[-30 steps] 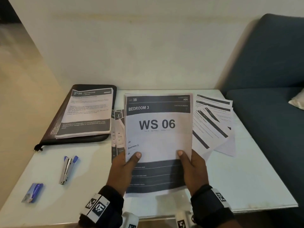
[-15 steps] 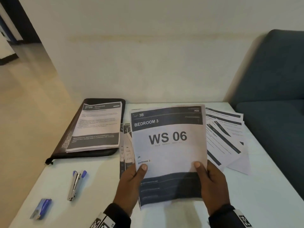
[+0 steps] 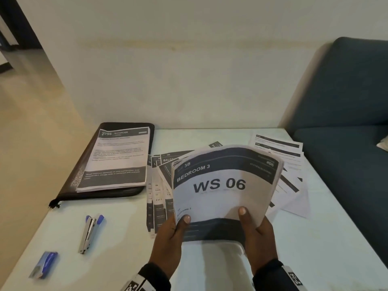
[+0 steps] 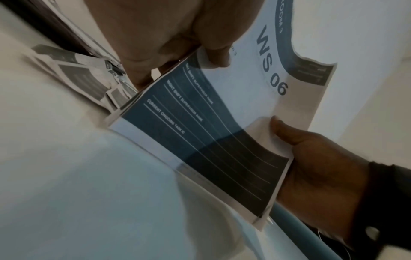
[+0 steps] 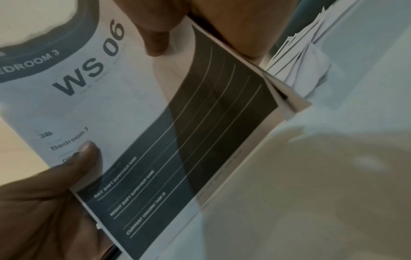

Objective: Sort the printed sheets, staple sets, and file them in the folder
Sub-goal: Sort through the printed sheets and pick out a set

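Observation:
Both hands hold a set of sheets (image 3: 222, 185) headed "BEDROOM 3, WS 06" (image 4: 222, 123) (image 5: 155, 123) upright above the white table (image 3: 210, 269), its top bowed back. My left hand (image 3: 168, 240) pinches the lower left edge, thumb on the front. On the lower right edge my right hand (image 3: 256, 234) pinches likewise. A black folder (image 3: 88, 164) lies at the back left with a printed set (image 3: 119, 158) on it. A blue stapler (image 3: 89, 233) lies at the front left.
Fanned sheets (image 3: 159, 185) lie behind the held set, and more loose sheets (image 3: 289, 164) spread at the right. A small blue staple box (image 3: 44, 264) sits near the front left corner. A dark blue sofa (image 3: 346, 122) borders the table's right side; a wall stands behind.
The held set has tilted clockwise and shifted right, and its top has curled back. Fanned sheets behind it now show more. The head view has lifted.

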`<state>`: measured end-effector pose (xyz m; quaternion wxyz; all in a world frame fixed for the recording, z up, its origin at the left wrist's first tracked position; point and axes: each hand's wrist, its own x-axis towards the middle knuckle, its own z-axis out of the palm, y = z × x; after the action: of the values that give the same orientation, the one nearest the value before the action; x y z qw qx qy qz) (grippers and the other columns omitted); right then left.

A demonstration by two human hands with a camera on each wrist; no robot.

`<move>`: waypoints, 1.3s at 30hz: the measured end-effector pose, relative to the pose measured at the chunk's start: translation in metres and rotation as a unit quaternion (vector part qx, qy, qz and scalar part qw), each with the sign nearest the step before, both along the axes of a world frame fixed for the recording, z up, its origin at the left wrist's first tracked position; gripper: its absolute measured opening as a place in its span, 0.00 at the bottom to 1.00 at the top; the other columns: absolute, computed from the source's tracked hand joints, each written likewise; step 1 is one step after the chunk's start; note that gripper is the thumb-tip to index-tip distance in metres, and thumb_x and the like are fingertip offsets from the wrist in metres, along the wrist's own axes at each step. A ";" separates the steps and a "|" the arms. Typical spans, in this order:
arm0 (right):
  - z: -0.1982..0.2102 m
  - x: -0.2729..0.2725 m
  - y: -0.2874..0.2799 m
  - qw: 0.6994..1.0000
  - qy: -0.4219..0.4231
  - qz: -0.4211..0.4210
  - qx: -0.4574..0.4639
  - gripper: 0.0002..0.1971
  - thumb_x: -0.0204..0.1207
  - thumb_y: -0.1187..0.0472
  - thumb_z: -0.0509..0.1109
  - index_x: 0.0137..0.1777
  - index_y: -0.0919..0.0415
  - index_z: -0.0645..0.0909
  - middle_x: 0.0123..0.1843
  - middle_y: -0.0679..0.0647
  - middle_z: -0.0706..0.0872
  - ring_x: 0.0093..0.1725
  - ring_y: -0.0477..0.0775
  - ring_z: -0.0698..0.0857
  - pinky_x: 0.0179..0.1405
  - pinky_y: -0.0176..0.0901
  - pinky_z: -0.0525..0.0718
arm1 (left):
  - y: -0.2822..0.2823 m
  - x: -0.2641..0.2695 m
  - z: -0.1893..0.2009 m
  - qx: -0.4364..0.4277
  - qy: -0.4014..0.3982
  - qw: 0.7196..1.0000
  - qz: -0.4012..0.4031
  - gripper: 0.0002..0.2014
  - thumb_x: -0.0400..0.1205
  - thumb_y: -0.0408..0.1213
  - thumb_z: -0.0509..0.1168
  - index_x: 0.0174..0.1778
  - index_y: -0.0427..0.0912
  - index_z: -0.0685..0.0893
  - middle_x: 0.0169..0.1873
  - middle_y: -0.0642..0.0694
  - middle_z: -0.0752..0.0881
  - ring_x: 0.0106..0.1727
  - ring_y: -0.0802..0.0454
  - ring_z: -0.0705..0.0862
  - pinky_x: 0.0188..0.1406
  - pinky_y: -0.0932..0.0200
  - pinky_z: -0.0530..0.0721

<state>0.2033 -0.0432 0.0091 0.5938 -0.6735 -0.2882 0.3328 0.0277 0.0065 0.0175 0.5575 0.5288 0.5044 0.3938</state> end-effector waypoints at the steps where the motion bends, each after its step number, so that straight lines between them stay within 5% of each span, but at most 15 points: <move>1: 0.000 0.000 0.000 1.000 -0.005 0.003 -0.005 0.23 0.76 0.39 0.67 0.62 0.56 0.80 0.52 0.51 0.89 0.53 0.52 0.86 0.46 0.44 0.86 | 0.001 -0.001 0.000 -0.005 0.002 1.000 0.009 0.05 0.85 0.43 0.58 0.54 0.57 0.75 0.54 0.55 0.81 0.54 0.55 0.80 0.46 0.67 0.84; 4: 0.007 0.004 -0.003 0.998 -0.067 0.003 -0.020 0.11 0.82 0.50 0.63 0.53 0.55 0.83 0.46 0.49 0.89 0.49 0.50 0.86 0.42 0.38 0.83 | 0.005 -0.003 0.002 -0.004 0.014 1.000 0.025 0.08 0.82 0.49 0.57 0.56 0.55 0.76 0.57 0.54 0.81 0.54 0.52 0.81 0.47 0.66 0.83; 7: 0.021 0.013 -0.006 0.988 -0.150 0.000 -0.016 0.08 0.81 0.52 0.64 0.42 0.49 0.80 0.42 0.42 0.86 0.45 0.41 0.83 0.41 0.33 0.79 | 0.006 -0.006 0.013 0.003 0.024 0.999 0.024 0.03 0.84 0.47 0.57 0.51 0.56 0.75 0.49 0.59 0.82 0.48 0.55 0.83 0.34 0.71 0.82; 11: 0.028 0.026 -0.013 0.984 -0.175 0.019 -0.027 0.08 0.83 0.53 0.63 0.48 0.52 0.82 0.45 0.44 0.87 0.48 0.40 0.83 0.43 0.31 0.76 | 0.007 -0.008 0.011 0.052 0.075 0.996 -0.020 0.01 0.84 0.45 0.60 0.49 0.56 0.76 0.49 0.65 0.83 0.48 0.60 0.84 0.39 0.71 0.81; 14: 0.030 0.034 -0.014 0.988 -0.151 -0.010 -0.040 0.11 0.84 0.54 0.62 0.46 0.58 0.82 0.45 0.50 0.88 0.48 0.52 0.84 0.45 0.41 0.77 | 0.011 -0.012 0.002 0.091 0.125 0.986 -0.066 0.02 0.84 0.42 0.64 0.49 0.54 0.82 0.45 0.63 0.88 0.47 0.67 0.84 0.40 0.71 0.82; 18: 0.026 0.064 -0.012 0.987 -0.087 -0.116 -0.065 0.14 0.84 0.53 0.62 0.58 0.62 0.82 0.55 0.56 0.85 0.56 0.60 0.81 0.61 0.51 0.76 | 0.018 -0.020 -0.006 0.073 0.094 0.992 -0.051 0.07 0.81 0.30 0.67 0.47 0.48 0.86 0.38 0.52 0.90 0.32 0.54 0.85 0.30 0.62 0.81; 22: 0.023 0.096 -0.016 0.969 -0.011 -0.228 -0.091 0.20 0.84 0.54 0.62 0.67 0.68 0.79 0.65 0.65 0.83 0.63 0.65 0.80 0.61 0.49 0.72 | 0.028 -0.027 -0.014 0.082 0.198 0.977 -0.024 0.05 0.81 0.39 0.68 0.50 0.53 0.85 0.49 0.59 0.89 0.50 0.60 0.86 0.52 0.58 0.87; 26: 0.029 0.118 -0.029 0.953 0.041 -0.285 -0.096 0.23 0.84 0.51 0.59 0.66 0.71 0.78 0.63 0.67 0.81 0.56 0.63 0.79 0.50 0.46 0.72 | 0.047 -0.018 -0.014 0.131 0.373 0.916 -0.071 0.13 0.81 0.45 0.67 0.62 0.52 0.81 0.66 0.53 0.82 0.69 0.48 0.78 0.68 0.51 0.80; 29: 0.026 0.132 -0.035 0.944 0.045 -0.309 -0.108 0.21 0.84 0.54 0.60 0.60 0.74 0.77 0.57 0.77 0.79 0.44 0.60 0.75 0.30 0.45 0.70 | 0.068 -0.003 -0.019 0.145 0.485 0.851 -0.138 0.27 0.78 0.54 0.69 0.72 0.54 0.73 0.73 0.53 0.76 0.73 0.48 0.73 0.72 0.48 0.74; 31: 0.026 0.136 -0.035 0.941 0.039 -0.314 -0.121 0.15 0.83 0.55 0.60 0.46 0.69 0.76 0.48 0.75 0.76 0.35 0.60 0.73 0.28 0.44 0.69 | 0.080 0.007 -0.024 0.158 0.529 0.815 -0.179 0.32 0.77 0.58 0.68 0.76 0.53 0.68 0.76 0.52 0.71 0.75 0.48 0.71 0.73 0.48 0.72; 33: 0.027 0.137 -0.035 0.940 0.048 -0.315 -0.122 0.14 0.82 0.54 0.61 0.38 0.61 0.73 0.46 0.68 0.75 0.37 0.67 0.77 0.31 0.45 0.71 | 0.089 0.010 -0.028 0.151 0.553 0.794 -0.203 0.33 0.77 0.59 0.66 0.76 0.52 0.67 0.76 0.51 0.69 0.74 0.48 0.72 0.71 0.48 0.74; 36: 0.032 0.137 -0.037 0.941 0.084 -0.312 -0.099 0.20 0.83 0.52 0.60 0.60 0.70 0.79 0.56 0.67 0.81 0.51 0.64 0.79 0.44 0.46 0.72 | 0.094 0.018 -0.029 0.166 0.596 0.754 -0.221 0.26 0.80 0.55 0.64 0.71 0.49 0.70 0.70 0.47 0.72 0.66 0.47 0.77 0.65 0.48 0.80; 39: 0.039 0.135 -0.035 0.941 0.103 -0.310 -0.088 0.22 0.84 0.52 0.60 0.68 0.70 0.76 0.61 0.65 0.81 0.52 0.59 0.77 0.50 0.45 0.69 | 0.090 0.031 -0.026 0.188 0.671 0.675 -0.241 0.20 0.84 0.41 0.61 0.71 0.41 0.69 0.67 0.39 0.74 0.61 0.42 0.81 0.57 0.48 0.84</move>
<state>0.3380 -0.0781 0.0476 0.6320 -0.7413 0.0281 0.2240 0.0584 0.0968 -0.0084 0.0332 0.8479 0.5131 -0.1291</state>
